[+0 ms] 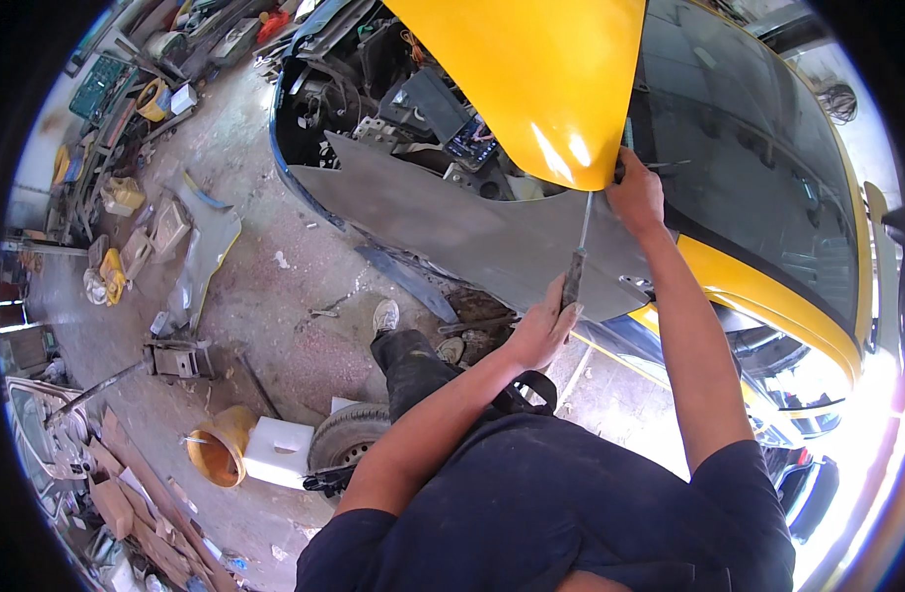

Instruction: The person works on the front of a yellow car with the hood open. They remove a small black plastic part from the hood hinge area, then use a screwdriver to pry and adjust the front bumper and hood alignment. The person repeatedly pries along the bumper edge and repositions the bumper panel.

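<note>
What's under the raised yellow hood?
Under the yellow hood: open engine bay with dark parts and wiring, above the grey fender. The hood covers the bay's right portion. Left hand grips a screwdriver; right hand at the hood's corner.

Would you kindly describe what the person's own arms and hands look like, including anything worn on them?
Both arms are bare from the short sleeves of a dark navy shirt downward. The left hand and right hand wear no gloves, and no watch, ring or bracelet is visible. The shirt looks dusty.
</note>
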Motion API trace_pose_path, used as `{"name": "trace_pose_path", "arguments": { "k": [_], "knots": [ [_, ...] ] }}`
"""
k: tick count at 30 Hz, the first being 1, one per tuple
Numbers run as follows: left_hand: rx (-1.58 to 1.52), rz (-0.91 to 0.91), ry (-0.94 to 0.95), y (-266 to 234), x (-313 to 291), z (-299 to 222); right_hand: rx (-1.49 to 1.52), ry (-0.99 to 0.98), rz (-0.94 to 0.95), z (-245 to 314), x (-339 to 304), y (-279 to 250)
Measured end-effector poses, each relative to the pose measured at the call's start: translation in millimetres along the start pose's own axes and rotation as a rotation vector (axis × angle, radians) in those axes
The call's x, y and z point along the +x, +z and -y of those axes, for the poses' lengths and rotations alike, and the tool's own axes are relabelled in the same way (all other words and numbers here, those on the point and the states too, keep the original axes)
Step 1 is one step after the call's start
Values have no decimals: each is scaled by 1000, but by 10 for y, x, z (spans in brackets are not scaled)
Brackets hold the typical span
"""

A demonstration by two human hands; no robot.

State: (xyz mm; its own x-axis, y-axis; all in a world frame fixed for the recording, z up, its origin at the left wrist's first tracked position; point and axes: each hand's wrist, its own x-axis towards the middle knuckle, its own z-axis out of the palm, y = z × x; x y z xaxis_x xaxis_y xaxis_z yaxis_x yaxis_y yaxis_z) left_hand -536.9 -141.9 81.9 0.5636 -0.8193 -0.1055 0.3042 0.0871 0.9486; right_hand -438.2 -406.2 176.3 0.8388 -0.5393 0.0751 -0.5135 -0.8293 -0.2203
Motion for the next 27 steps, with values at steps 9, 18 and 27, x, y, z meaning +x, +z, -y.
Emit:
{"name": "trace_pose_path", "arguments": {
  "k": [9, 18, 27],
  "knots": [
    [-32, -8, 1, -8, 28, -5, -21, 8, 75, 77, -69, -135],
    [89, 125, -135, -182, 92, -118, 156, -91, -103, -259, -322, -847],
    [123, 336, -246, -507, 245, -257, 907, 508, -294, -448, -2934, 131]
  ]
}}
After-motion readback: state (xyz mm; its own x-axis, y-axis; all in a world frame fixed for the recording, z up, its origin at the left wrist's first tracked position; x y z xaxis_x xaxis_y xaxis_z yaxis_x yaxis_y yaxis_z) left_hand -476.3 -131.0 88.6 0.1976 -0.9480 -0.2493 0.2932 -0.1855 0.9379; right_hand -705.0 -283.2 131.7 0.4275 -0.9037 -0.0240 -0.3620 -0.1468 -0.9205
